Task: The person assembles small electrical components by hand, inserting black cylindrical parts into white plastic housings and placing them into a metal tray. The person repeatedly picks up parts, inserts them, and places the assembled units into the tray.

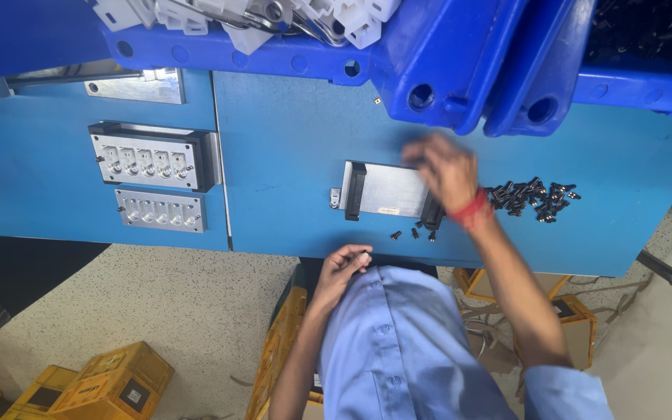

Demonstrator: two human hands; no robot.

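Over the flat grey metal plate with black end blocks (386, 190), the right hand (443, 167) is seen blurred, palm down; its grip cannot be told. Near the table edge, the left hand (341, 268) is curled around a small pale part. Small black screws (530, 198) are heaped on the blue table (289, 148), beneath blue plastic bins (445, 54); yellow crates (110, 381) are stacked on the speckled floor.
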